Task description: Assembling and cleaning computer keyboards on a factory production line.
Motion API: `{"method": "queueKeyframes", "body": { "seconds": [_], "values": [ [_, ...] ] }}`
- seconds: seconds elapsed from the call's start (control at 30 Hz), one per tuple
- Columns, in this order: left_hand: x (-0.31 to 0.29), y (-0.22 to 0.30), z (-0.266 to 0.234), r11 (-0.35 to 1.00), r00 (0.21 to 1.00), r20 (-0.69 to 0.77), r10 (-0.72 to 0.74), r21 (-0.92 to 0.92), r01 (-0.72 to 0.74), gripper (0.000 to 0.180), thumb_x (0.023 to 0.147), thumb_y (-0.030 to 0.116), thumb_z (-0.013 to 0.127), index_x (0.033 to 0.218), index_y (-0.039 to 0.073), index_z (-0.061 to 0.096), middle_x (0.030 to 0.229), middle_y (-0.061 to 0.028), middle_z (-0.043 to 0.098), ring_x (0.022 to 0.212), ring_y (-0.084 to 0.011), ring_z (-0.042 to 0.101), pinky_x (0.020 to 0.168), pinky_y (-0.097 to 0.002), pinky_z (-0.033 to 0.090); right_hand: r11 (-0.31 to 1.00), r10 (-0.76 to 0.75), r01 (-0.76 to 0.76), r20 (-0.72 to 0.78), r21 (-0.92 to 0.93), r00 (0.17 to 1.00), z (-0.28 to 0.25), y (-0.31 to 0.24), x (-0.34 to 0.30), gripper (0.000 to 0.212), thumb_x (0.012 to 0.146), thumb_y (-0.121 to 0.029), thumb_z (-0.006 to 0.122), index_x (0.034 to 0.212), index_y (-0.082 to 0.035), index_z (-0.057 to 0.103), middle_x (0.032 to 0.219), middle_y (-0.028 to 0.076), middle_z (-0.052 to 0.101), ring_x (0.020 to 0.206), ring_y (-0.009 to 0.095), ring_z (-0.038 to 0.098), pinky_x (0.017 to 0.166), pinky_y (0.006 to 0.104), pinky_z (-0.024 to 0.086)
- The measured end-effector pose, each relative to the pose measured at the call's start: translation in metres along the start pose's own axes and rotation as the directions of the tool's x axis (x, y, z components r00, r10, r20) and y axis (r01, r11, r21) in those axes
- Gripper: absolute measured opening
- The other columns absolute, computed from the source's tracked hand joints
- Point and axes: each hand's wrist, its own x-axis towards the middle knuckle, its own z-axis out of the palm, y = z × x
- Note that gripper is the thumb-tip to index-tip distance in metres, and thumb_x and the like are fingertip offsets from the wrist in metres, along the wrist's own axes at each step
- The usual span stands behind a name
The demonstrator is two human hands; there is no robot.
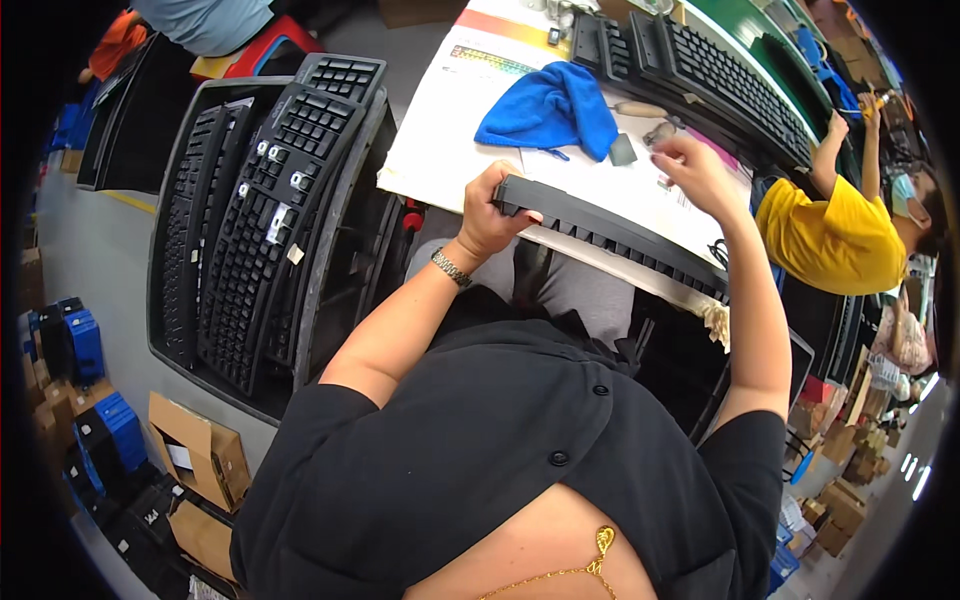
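Note:
My left hand (487, 212) grips one end of a black keyboard (610, 235), thumb along its front edge. The keyboard is tilted up on its long side at the near edge of the white worktable (425, 150), its rows of keys facing me. My right hand (697, 178) is raised above the table beyond the keyboard, apart from it. Its fingers are bent into a pinch, and what they hold is too small to make out. Close to it lie a small grey pad (622, 150) and a wooden-handled tool (638, 109). A blue cloth (552, 108) is crumpled farther left.
Left of the table, a black bin (165, 300) holds several keyboards (290, 170), some with white key positions. More keyboards (735, 85) lie along the table's far right. A person in a yellow shirt (835, 240) works at the right. Cardboard boxes (205, 450) stand on the floor.

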Motion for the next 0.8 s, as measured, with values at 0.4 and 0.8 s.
{"method": "queueKeyframes", "body": {
  "seconds": [0.4,0.8],
  "values": [
    [0.005,0.003,-0.001,0.997,1.0,0.019,0.017,0.069,-0.018,0.055,0.083,0.052,0.088,0.092,0.006,0.059,0.078,-0.0029,0.06,0.065,-0.0168,0.051,0.066,-0.0314,0.047,0.882,-0.068,0.07,0.021,-0.467,0.997,0.03,0.01,0.042,0.052,0.084,-0.022,0.072,0.131,0.002,0.07,0.118,0.02,0.076,0.099,0.037,0.073,0.096,0.0429,0.058],
    [0.002,0.005,0.003,0.999,0.998,-0.065,0.011,0.037,-0.009,0.05,0.079,0.043,0.092,0.094,0.006,0.061,0.069,-0.0011,0.057,0.058,-0.0158,0.046,0.059,-0.0311,0.045,0.962,-0.259,0.226,-0.252,-0.152,0.933,-0.017,-0.018,-0.074,0.051,0.089,-0.016,0.072,0.138,-0.002,0.066,0.118,0.014,0.065,0.1,0.023,0.062,0.091,0.0314,0.053]
  ]
}}
